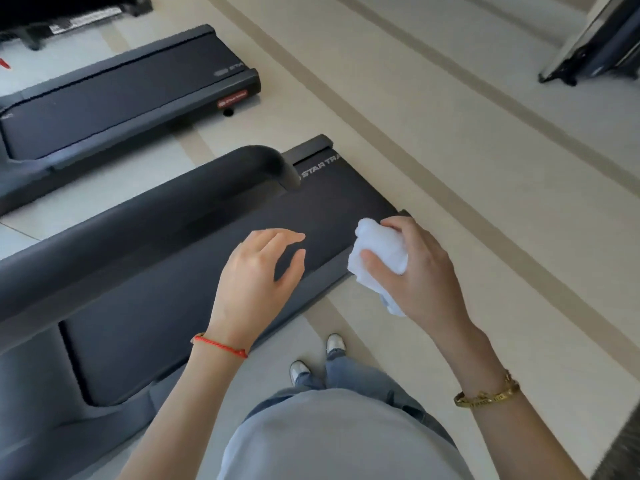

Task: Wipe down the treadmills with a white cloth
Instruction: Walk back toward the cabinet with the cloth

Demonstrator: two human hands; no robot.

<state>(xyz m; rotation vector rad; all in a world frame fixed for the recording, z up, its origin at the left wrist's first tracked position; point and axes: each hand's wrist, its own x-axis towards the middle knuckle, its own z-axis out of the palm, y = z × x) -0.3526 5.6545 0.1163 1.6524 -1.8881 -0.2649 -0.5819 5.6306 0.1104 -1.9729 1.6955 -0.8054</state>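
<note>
A dark treadmill (pixel 194 271) lies below me, its black belt running from lower left to upper right. A thick grey handrail (pixel 145 223) crosses above the belt. My right hand (pixel 422 271) grips a bunched white cloth (pixel 379 251) over the belt's right rear edge. My left hand (pixel 256 282) hovers over the belt with relaxed, slightly bent fingers and holds nothing. A second treadmill (pixel 121 95) lies parallel at the upper left.
Beige tiled floor (pixel 450 150) with darker stripes spreads to the right. Another dark machine (pixel 595 53) stands at the top right, and a third machine's base (pixel 69 15) at the top left. My feet (pixel 318 358) stand beside the near treadmill's right rail.
</note>
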